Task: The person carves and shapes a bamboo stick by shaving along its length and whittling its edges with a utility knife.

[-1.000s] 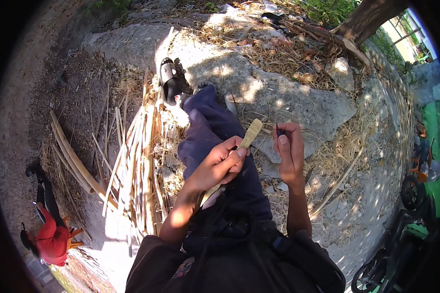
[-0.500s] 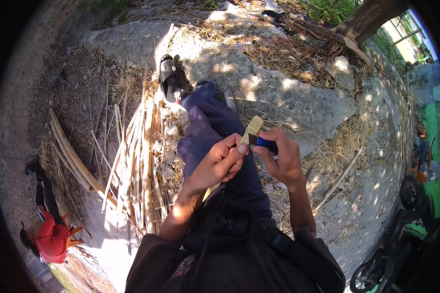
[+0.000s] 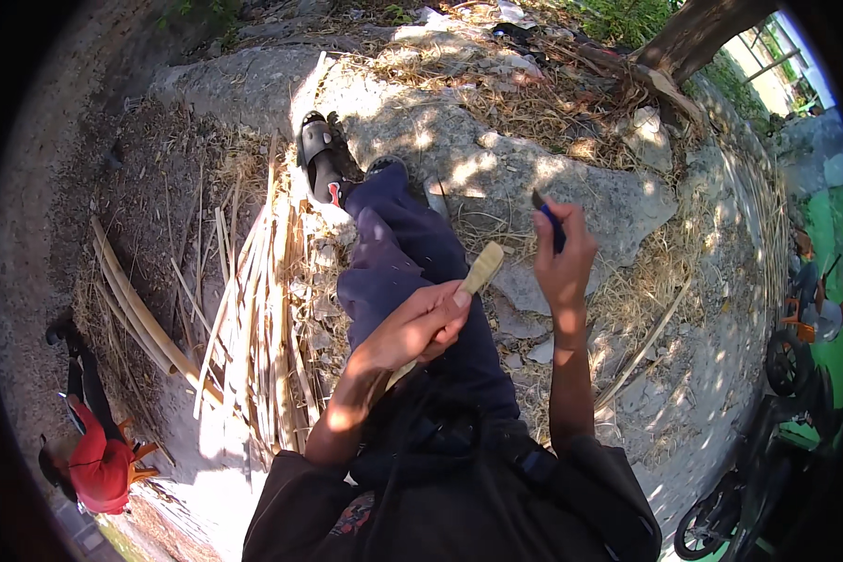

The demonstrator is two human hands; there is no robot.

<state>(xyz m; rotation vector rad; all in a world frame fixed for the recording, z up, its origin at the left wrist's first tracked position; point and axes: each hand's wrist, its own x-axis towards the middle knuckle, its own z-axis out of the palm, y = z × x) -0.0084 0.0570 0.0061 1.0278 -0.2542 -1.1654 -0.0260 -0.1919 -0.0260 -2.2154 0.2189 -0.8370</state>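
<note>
A pale bamboo strip (image 3: 483, 267) with a rounded end is gripped in my left hand (image 3: 412, 328), over my dark trousers. Its wide end points up and to the right, while a lower piece of it shows beneath my wrist. My right hand (image 3: 569, 262) is closed around a small knife (image 3: 554, 228) with a blue handle. The short dark blade points up and left, apart from the strip.
Left of my legs lies a pile of split bamboo strips (image 3: 258, 318), with thicker curved canes (image 3: 136, 300) beyond. A flat rock slab (image 3: 571, 197) lies ahead. At far left a person in red (image 3: 101, 468) sits on an orange stool. A motorcycle (image 3: 768, 459) stands at right.
My right hand has lifted the knife off the strip and moved it up and to the right. My left hand still holds the strip in nearly the same place.
</note>
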